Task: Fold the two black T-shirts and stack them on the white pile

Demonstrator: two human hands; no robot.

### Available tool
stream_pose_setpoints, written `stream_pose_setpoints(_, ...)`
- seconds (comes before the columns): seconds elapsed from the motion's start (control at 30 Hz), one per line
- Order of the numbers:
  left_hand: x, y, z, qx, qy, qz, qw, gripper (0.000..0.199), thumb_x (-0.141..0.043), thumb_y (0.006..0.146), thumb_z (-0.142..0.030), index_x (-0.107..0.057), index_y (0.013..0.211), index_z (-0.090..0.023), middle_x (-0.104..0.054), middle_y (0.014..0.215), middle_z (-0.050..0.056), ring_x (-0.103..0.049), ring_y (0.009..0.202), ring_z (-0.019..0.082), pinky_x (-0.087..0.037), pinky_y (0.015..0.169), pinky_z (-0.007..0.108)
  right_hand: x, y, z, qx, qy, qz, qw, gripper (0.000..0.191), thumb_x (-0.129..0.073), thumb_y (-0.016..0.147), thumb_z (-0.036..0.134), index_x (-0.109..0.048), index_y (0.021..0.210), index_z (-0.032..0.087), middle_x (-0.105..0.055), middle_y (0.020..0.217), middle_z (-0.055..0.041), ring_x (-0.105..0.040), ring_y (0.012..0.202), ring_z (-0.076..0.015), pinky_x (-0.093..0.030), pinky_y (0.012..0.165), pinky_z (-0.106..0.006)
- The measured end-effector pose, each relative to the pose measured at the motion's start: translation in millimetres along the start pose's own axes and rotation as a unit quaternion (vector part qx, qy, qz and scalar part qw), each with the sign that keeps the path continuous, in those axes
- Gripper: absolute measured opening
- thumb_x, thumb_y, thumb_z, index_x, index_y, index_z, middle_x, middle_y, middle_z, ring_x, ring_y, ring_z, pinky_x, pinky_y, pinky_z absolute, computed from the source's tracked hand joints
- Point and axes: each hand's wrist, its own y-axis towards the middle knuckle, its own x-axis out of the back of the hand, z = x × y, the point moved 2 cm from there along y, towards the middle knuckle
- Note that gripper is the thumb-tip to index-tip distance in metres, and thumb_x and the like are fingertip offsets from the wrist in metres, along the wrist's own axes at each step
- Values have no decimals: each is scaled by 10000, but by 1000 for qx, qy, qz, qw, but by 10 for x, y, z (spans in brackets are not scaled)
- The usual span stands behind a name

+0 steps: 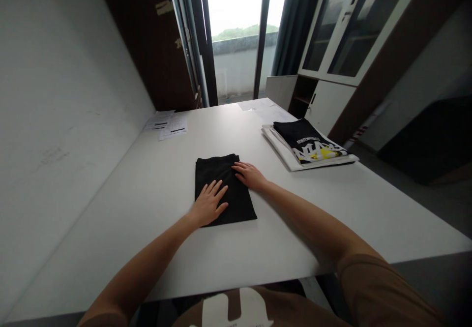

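Observation:
A black garment (pixel 236 206), folded into a flat rectangle, lies on the white table (pixel 155 228) in front of me. It looks like a T-shirt, though the fold hides its shape. Spread flat over its lower left part is my left hand (pixel 208 203), fingers apart. My right hand (pixel 249 174) rests on the upper right edge, its fingers stretched out over the cloth. Neither hand grips anything.
To the right sits a stack of folded shirts (pixel 306 142), black with a white and yellow print on top. Papers (pixel 173 125) lie at the far left by the wall, more sheets (pixel 263 110) at the far edge. A cabinet (pixel 334 105) stands behind on the right.

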Motion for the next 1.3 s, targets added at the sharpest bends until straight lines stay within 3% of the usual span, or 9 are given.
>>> stream_pose_setpoints(0.13,52,-20,-64,-75,-18,17,997,617,-416,1048,-530,-310,1609,-296,-248,1687,57,-172,1570,266,-195,1262,535,-8,-2,-9,-2,0,-1,1000,436,-511,1022,354,-581,1442,257,-525,1518,-64,-470,1411,-271,-368,1187,-478)
stream_pose_setpoints(0.2,58,-20,-72,-81,-18,16,996,596,-390,1056,-533,-312,1606,-316,-253,1686,41,-177,1569,256,-198,1263,525,-10,-2,-12,-2,0,0,1000,435,-512,1022,355,-583,1439,256,-527,1517,-64,-469,1412,-270,-368,1188,-475)
stream_pose_setpoints(0.3,11,7,28,-30,2,-2,1000,593,-366,1059,-547,-321,1604,-320,-251,1687,35,-190,1564,272,-219,1254,536,-7,-1,-10,-1,-1,-1,1000,438,-514,1020,355,-583,1440,255,-525,1518,-65,-464,1416,-269,-365,1192,-470)
stream_pose_setpoints(0.63,-88,75,659,153,49,-36,986,608,-311,1054,-580,-399,1577,-282,-297,1669,75,-253,1535,334,-241,1221,583,25,0,21,-16,1,15,1000,461,-521,1018,392,-565,1460,268,-502,1539,-60,-447,1430,-271,-350,1202,-477)
stream_pose_setpoints(0.8,-150,61,721,181,41,-28,982,635,-338,1039,-600,-378,1587,-281,-246,1687,80,-228,1539,357,-250,1212,578,97,-7,150,-21,-8,8,1000,465,-526,1022,409,-568,1460,260,-453,1573,-80,-383,1473,-291,-318,1213,-514)
stream_pose_setpoints(0.9,-187,56,696,176,46,-31,983,655,-342,1031,-617,-361,1596,-285,-231,1692,77,-174,1551,371,-219,1220,585,131,-10,343,34,9,17,999,516,-525,1027,448,-501,1516,287,-371,1625,-60,-294,1520,-280,-260,1239,-517)
stream_pose_setpoints(1.03,-195,63,666,175,42,-25,983,672,-350,1021,-637,-343,1602,-300,-209,1699,71,-166,1553,376,-217,1218,586,81,-23,520,114,41,80,989,564,-489,1041,505,-415,1568,320,-343,1639,-36,-252,1538,-255,-200,1257,-509)
stream_pose_setpoints(1.1,-185,68,670,186,42,-20,981,687,-367,1014,-645,-334,1605,-297,-201,1700,84,-181,1549,380,-223,1213,587,40,-21,475,102,37,97,989,574,-468,1043,527,-407,1573,315,-338,1641,-43,-255,1536,-262,-201,1254,-519)
stream_pose_setpoints(1.3,-159,83,773,217,46,-8,975,731,-361,1004,-670,-320,1611,-265,-178,1698,134,-174,1553,385,-210,1212,589,-17,0,71,-22,-6,82,996,649,-426,1035,587,-373,1596,264,-304,1650,-93,-247,1536,-309,-223,1240,-556)
